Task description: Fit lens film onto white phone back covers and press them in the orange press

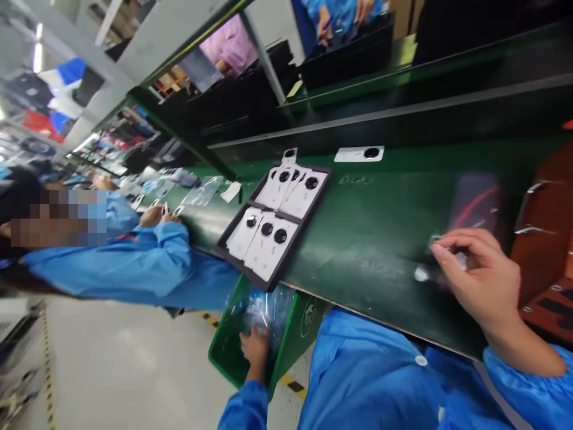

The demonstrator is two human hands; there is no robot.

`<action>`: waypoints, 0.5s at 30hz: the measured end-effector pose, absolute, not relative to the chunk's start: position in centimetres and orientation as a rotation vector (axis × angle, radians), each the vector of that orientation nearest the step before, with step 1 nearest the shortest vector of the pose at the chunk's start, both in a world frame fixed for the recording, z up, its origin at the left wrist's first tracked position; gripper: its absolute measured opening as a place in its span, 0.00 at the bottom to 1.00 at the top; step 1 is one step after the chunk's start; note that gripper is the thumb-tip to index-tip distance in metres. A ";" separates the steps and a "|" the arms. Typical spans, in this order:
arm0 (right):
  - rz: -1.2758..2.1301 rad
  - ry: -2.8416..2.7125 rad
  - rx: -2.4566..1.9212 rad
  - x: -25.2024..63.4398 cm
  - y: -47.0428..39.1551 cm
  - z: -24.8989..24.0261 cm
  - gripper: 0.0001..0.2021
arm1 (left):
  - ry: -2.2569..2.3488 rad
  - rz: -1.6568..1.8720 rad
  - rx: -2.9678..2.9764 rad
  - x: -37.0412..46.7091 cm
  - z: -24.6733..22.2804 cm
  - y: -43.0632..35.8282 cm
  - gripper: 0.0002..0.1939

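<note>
Down at the green bin [308, 322], my left hand [256, 349] reaches in with its fingers apart, beside crumpled clear plastic film [264, 304]. Whether the film touches the fingertips is unclear. Over the right part of the green bench, my right hand [481, 272] is closed in a pinch; what lies between thumb and fingers is too small and blurred to name. Just behind it is a dark, flat rectangular piece [477, 200] with a red curved streak. A black tray [293, 251] holds white phone-shaped panels [264, 245] with round black camera areas, in overlapping stacks.
One more white panel [353, 155] lies along the back of the bench [358, 239], and another [290, 154] is behind the tray. A reddish-brown box [544, 233] stands at right. A co-worker in blue [134, 263] sits at left; clear bags [203, 191] lie nearby.
</note>
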State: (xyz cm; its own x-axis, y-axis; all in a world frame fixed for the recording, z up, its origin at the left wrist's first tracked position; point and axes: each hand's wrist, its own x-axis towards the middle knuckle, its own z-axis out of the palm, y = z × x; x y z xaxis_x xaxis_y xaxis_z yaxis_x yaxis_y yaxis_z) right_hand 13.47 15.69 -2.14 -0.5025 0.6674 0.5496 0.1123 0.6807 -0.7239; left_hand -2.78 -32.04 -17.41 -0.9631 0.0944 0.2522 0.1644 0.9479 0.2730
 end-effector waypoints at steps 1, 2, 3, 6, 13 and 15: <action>0.806 -2.005 -0.593 13.6 15.6 -2.1 0.04 | -2.797 -0.441 -0.294 -2.9 -16.5 -31.3 0.15; 0.826 -2.000 -0.586 13.7 15.6 -2.0 0.03 | -2.727 -0.464 -0.420 -3.2 -15.4 -30.4 0.13; 0.851 -1.992 -0.579 13.7 15.5 -2.0 0.03 | -2.654 -0.497 -0.563 -3.4 -14.0 -29.3 0.11; 0.931 -1.960 -0.579 13.6 15.3 -2.0 0.03 | -2.439 -0.637 -1.054 -4.3 -8.9 -23.9 0.04; 0.928 -1.961 -0.500 13.2 14.0 -3.2 0.03 | -2.374 -0.649 -1.890 -12.2 1.0 3.7 0.10; 0.870 -1.969 -0.483 13.3 13.9 -3.7 0.02 | -2.466 -0.527 -1.943 -16.7 1.9 11.9 0.14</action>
State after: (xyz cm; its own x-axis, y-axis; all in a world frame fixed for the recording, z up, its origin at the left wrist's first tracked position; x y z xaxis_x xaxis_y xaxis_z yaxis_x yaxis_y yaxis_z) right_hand 13.33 13.88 -3.68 -0.5174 0.6289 0.5803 -0.0059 0.6755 -0.7373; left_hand -16.71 11.92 1.88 -0.2545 0.9520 0.1701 0.9383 0.2005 0.2817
